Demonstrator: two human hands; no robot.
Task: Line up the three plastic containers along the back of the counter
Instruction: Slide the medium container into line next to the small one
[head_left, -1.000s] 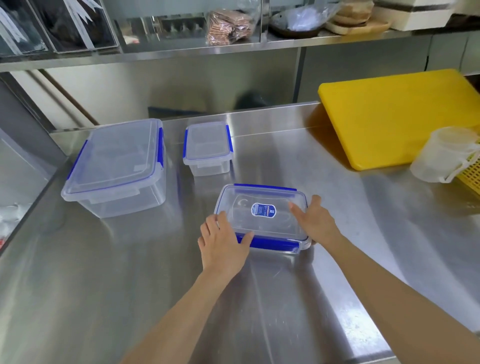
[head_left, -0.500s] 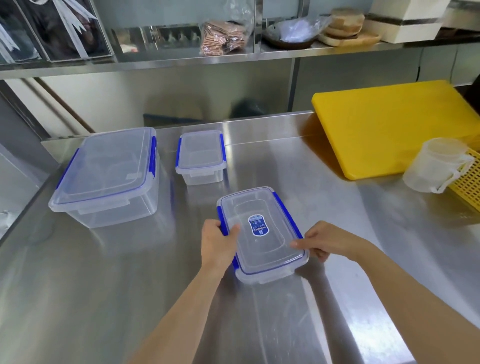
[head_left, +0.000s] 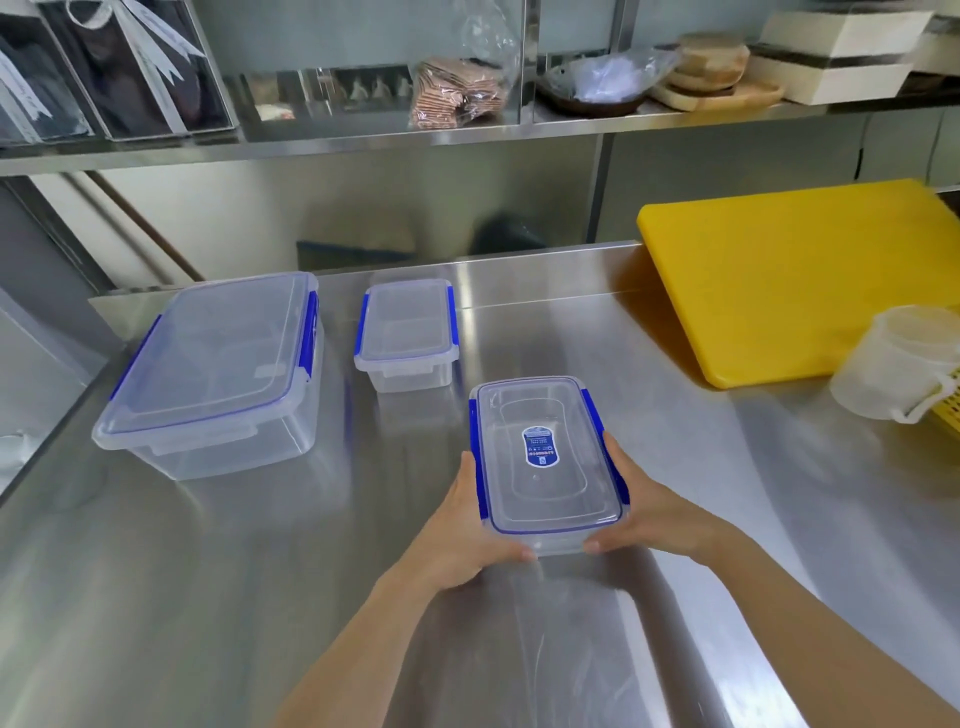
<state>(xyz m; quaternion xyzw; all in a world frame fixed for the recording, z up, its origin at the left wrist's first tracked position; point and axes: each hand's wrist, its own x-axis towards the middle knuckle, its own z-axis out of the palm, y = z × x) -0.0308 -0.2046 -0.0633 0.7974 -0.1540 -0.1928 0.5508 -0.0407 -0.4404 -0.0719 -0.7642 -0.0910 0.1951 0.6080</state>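
A clear rectangular plastic container with blue side clips and a labelled lid (head_left: 545, 460) was gripped at its near corners between the left hand (head_left: 462, 535) and right hand (head_left: 644, 512), apparently for placing beside the large clear tub (head_left: 218, 369) and the small clear box (head_left: 408, 332) set at the back of the brushed-steel table (head_left: 208, 597).

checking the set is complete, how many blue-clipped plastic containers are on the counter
3: the large container at back left, the small container beside it at the back, and the labelled container held nearer between both hands. None seems hidden.
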